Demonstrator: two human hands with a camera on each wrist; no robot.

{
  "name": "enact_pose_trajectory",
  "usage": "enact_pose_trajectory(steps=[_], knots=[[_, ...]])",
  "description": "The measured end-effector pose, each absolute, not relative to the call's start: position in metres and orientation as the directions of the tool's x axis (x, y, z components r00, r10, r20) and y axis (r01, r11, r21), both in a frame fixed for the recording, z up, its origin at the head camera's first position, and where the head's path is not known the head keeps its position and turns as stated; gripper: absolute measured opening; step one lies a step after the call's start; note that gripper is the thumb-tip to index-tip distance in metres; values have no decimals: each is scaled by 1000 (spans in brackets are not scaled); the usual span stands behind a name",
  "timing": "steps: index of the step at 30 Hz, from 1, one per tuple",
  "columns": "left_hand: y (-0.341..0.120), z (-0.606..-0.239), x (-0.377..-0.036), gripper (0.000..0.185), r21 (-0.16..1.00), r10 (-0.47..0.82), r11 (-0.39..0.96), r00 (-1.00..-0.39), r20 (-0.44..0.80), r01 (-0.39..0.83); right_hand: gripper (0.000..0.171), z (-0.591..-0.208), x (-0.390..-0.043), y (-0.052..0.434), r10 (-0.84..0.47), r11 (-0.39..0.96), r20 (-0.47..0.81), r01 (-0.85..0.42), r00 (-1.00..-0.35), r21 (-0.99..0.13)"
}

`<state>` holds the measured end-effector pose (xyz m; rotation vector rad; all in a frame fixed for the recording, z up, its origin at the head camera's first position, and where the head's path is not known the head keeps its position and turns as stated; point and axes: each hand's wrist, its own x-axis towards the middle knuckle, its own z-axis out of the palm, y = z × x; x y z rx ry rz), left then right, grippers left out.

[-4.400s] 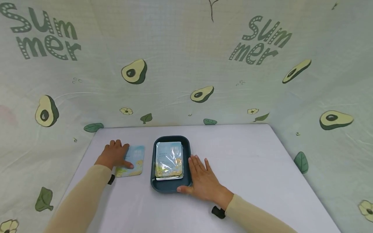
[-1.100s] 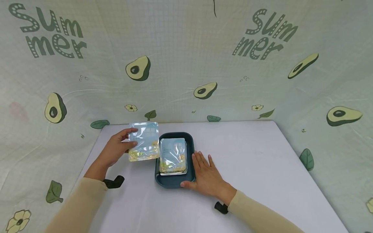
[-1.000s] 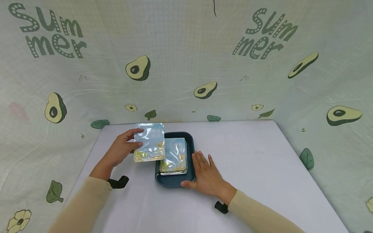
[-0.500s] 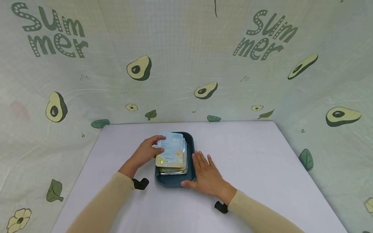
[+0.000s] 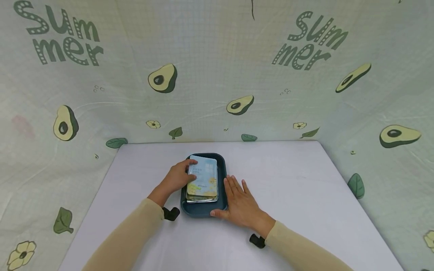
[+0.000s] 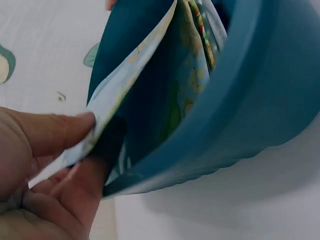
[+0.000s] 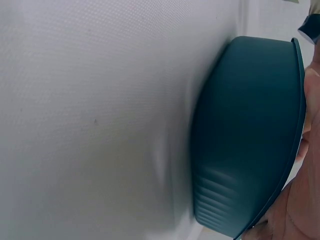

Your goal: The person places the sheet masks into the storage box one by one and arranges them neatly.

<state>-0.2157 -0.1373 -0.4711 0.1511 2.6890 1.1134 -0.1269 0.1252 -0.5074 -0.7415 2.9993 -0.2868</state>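
Note:
My left hand [image 5: 176, 177] pinches a flat, light-blue and yellow sachet [image 5: 206, 180] at its left edge, thumb on top. In the left wrist view the held sachet [image 6: 125, 75] slants inside the dark-blue tray [image 5: 202, 211], its held side raised over the rim. Several more sachets [image 6: 192, 65] lie stacked beneath it, mostly covered in the head view. Against the tray's right side rests my right hand [image 5: 241, 206], fingers straight, thumb at the front right corner. The right wrist view shows that hand along the rim above the tray's outer wall [image 7: 245, 125].
A white table [image 5: 288, 195] carries the tray, left of its middle. Behind and beside it hangs a pale cloth [image 5: 203, 49] printed with avocados, leaves and lettering. A black wrist strap piece [image 5: 171, 213] sits at my left wrist.
My left hand took the sachet from the table left of the tray, lifted it, carried it right and lowered it over the stack. My right hand stayed at the tray's right side.

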Motion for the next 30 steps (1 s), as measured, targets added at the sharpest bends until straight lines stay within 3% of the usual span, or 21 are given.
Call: enact_pose_trajectory(steps=[16, 30], knots=[[-121, -452, -206, 62, 534, 76, 844, -978, -197, -42, 122, -509, -130, 125, -472, 865, 17, -466, -882, -182], [-128, -455, -181, 46, 541, 45, 841, -999, -26, 23, 122, -510, -131, 124, -469, 866, 16, -463, -883, -190]])
